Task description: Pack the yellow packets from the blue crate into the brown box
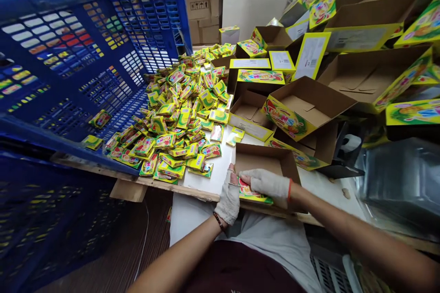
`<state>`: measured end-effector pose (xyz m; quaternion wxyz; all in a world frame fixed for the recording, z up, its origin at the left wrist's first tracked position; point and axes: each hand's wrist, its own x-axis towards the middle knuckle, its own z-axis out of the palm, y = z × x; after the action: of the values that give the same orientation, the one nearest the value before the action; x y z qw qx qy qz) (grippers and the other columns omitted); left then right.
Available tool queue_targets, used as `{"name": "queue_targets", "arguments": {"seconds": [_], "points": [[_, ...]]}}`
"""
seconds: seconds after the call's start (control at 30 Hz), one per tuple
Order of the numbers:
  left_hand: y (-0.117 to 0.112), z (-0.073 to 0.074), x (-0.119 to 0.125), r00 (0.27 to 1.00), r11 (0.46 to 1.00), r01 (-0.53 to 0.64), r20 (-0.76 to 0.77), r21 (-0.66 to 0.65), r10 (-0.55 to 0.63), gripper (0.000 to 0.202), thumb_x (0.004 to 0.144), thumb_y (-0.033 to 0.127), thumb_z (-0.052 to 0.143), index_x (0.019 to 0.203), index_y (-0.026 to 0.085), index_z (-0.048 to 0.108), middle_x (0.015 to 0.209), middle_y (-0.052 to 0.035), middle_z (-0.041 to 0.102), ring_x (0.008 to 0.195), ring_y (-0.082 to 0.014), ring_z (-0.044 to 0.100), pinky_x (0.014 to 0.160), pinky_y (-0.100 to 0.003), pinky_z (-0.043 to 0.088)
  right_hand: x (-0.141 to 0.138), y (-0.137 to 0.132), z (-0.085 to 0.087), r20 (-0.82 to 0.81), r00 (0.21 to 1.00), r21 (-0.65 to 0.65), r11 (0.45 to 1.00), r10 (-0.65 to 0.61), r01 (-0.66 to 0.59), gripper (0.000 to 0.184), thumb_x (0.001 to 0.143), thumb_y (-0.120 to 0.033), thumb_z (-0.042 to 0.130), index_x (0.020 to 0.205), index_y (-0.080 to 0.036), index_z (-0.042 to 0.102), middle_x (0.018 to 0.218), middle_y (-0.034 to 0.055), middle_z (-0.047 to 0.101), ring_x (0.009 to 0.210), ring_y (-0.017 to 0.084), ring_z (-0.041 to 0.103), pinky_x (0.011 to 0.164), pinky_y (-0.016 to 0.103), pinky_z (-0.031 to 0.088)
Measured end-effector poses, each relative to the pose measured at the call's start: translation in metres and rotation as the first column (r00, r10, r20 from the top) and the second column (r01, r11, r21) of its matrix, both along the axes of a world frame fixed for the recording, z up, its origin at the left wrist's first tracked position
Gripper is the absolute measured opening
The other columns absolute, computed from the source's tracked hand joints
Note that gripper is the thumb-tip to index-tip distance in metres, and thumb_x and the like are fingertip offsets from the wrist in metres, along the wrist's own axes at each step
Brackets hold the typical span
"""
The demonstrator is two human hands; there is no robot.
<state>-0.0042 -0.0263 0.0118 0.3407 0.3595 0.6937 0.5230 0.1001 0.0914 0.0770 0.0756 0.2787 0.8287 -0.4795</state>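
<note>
Both my hands wear whitish fingerless gloves and work at an open brown cardboard box (264, 160) at the table's front edge. My left hand (229, 197) is closed at the box's near left corner, its thumb pointing up. Reaching in from the right, my right hand (270, 184) has its fingers curled over small printed boxes (256, 194) along the near side. Its fingertips come close to my left thumb. The hand partly hides these small boxes. To the left lies a big heap of similar small yellow-green boxes (184, 116).
A blue plastic crate (68, 66) lies tipped at the left, its opening toward the heap. Open display boxes (292, 112) are piled at the right. Clear plastic (402, 187) lies at the right front. Cartons (202, 7) are stacked behind. The wooden table edge (192, 191) runs before me.
</note>
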Motion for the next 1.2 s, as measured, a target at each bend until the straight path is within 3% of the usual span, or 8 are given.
{"name": "queue_targets", "arguments": {"seconds": [0.1,0.33,0.47,0.57,0.73,0.87,1.03,1.2], "points": [[0.0,0.003,0.002,0.999,0.999,0.002,0.042,-0.034,-0.001,0.081,0.094,0.074,0.02,0.132,0.016,0.064,0.13,-0.0171,0.068,0.144,-0.0278,0.045,0.122,-0.044,0.035,-0.002,-0.018,-0.007,0.067,0.986,0.262,0.956,-0.151,0.129,0.041,0.097,-0.038,0.026,0.069,-0.022,0.052,0.076,0.0065,0.066,0.069,0.019,0.054,0.065,0.031,0.038],[-0.011,0.032,-0.055,0.942,0.999,0.006,-0.335,0.047,0.01,0.049,0.098,0.047,0.044,0.132,0.015,0.06,0.138,-0.0175,0.061,0.135,-0.0318,0.053,0.117,-0.047,0.04,-0.005,-0.019,0.007,0.145,0.986,0.383,0.924,-0.08,0.018,0.042,0.099,-0.042,0.033,0.079,-0.023,0.064,0.082,0.0066,0.072,0.073,0.02,0.061,0.064,0.03,0.037],[-0.013,0.05,-0.11,0.553,0.984,-0.035,-0.824,-0.173,-0.125,0.027,0.086,0.031,0.064,0.109,0.018,0.066,0.115,-0.0165,0.067,0.11,-0.035,0.063,0.096,-0.05,0.049,-0.006,-0.029,0.002,0.141,0.981,0.484,0.874,-0.135,0.05,0.04,0.1,-0.037,0.033,0.09,-0.021,0.068,0.095,0.01,0.074,0.086,0.022,0.064,0.074,0.03,0.043],[-0.009,0.055,-0.13,0.395,0.946,-0.017,-0.871,-0.325,-0.292,0.015,0.087,0.024,0.059,0.098,0.018,0.067,0.102,-0.0146,0.069,0.097,-0.0323,0.064,0.086,-0.045,0.051,-0.004,-0.031,-0.004,0.113,0.978,0.41,0.905,-0.172,0.112,0.042,0.1,-0.04,0.031,0.089,-0.022,0.068,0.094,0.0091,0.074,0.085,0.022,0.065,0.077,0.032,0.047],[-0.014,0.075,-0.13,0.673,0.996,-0.08,-0.735,0.042,0.085,0.021,0.095,0.029,0.049,0.094,0.02,0.068,0.094,-0.0108,0.071,0.095,-0.0262,0.066,0.09,-0.041,0.052,0.013,-0.02,0.01,-0.298,0.84,0.182,0.837,-0.454,0.516,0.044,0.096,-0.051,0.035,0.1,-0.022,0.067,0.102,0.0093,0.073,0.096,0.026,0.066,0.087,0.038,0.051],[-0.012,0.093,-0.117,0.949,0.945,-0.286,-0.092,0.159,0.302,0.034,0.09,0.046,0.059,0.11,0.019,0.065,0.102,-0.0096,0.073,0.089,-0.0219,0.071,0.08,-0.036,0.058,0.015,-0.013,0.03,-0.435,0.713,0.028,0.784,-0.549,0.621,0.044,0.091,-0.061,0.046,0.086,-0.023,0.066,0.085,0.0075,0.069,0.084,0.024,0.064,0.08,0.038,0.053],[0.007,0.099,-0.083,0.875,0.954,-0.258,0.455,0.152,0.164,0.048,0.078,0.05,0.073,0.113,0.019,0.059,0.112,-0.0114,0.072,0.087,-0.0208,0.074,0.076,-0.035,0.062,-0.006,-0.03,0.031,-0.262,0.8,-0.342,0.827,-0.54,0.446,0.052,0.078,-0.065,0.062,0.103,-0.02,0.066,0.08,0.0058,0.066,0.07,0.021,0.063,0.056,0.033,0.052],[0.015,0.097,-0.031,0.898,0.982,0.013,0.429,0.188,-0.094,0.038,0.085,0.045,0.065,0.112,0.018,0.061,0.109,-0.0109,0.073,0.088,-0.0208,0.073,0.078,-0.035,0.062,-0.008,-0.027,0.045,-0.489,0.634,-0.26,0.795,-0.598,0.549,0.05,0.09,-0.06,0.05,0.121,-0.023,0.062,0.105,0.0098,0.07,0.095,0.025,0.065,0.082,0.039,0.057]]}}
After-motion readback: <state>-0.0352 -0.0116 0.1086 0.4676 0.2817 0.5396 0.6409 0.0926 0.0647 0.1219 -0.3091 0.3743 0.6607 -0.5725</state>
